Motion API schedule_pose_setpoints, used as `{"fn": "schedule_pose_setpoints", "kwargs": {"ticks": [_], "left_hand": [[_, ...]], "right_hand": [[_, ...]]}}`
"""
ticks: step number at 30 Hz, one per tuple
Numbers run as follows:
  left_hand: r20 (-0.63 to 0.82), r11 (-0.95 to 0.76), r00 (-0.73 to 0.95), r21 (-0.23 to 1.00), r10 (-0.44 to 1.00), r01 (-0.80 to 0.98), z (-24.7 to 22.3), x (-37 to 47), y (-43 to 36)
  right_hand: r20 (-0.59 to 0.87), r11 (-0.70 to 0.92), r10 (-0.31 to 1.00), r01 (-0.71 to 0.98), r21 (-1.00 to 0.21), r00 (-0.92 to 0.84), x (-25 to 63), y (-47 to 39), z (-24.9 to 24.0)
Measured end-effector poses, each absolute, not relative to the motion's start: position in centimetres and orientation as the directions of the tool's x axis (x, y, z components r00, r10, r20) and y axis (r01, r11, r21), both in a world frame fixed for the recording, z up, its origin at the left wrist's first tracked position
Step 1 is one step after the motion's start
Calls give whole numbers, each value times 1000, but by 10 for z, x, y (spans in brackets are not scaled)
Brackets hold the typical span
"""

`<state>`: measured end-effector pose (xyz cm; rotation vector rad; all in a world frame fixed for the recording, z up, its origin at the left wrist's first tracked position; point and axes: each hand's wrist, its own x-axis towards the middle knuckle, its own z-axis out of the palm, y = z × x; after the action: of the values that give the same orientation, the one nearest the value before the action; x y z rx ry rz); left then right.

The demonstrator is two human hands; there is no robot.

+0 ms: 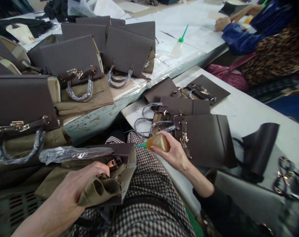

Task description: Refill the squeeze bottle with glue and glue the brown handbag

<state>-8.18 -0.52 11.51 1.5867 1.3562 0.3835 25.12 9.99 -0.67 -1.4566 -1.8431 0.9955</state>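
My right hand (173,153) is wrapped round a bottle of amber liquid (158,143) with a green nozzle. The nozzle's thin tip points left and meets the upper right corner of a dark brown bag (123,149) on my lap. My left hand (90,181) grips the bag's olive lining (100,192), its fingers partly hidden in the folds. A plastic-wrapped handle (75,154) lies along the bag's top, and a small metal fitting (112,163) shows near my left fingertips.
Several brown bags (70,56) with wrapped handles crowd the left table; more bags (203,138) lie on the right table (253,115). Another bottle (177,47) stands further back. A co-worker's hand (223,24) is at upper right. A plastic crate (21,207) sits at lower left.
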Motion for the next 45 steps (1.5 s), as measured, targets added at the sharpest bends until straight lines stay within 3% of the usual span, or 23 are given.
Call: {"fn": "schedule_pose_setpoints", "kwargs": {"ticks": [15,22,29,35,45], "left_hand": [[-362,53,377,778,852,626,117,-85,-4],[-368,82,363,790,856,607,116,-87,-8],[-347,-14,437,770,829,638,122,-83,-5],[-237,-127,460,765,856,631,118,-87,-13],[-1,-363,503,690,865,626,119,-84,-23]], "right_hand": [[-174,35,908,483,-875,-382,259,89,6],[-158,-3,949,494,-870,-273,259,81,0],[-223,-38,915,478,-877,-337,258,74,10],[-280,-156,937,469,-870,-209,263,66,15],[-382,-220,896,522,-824,-227,250,58,19]]}}
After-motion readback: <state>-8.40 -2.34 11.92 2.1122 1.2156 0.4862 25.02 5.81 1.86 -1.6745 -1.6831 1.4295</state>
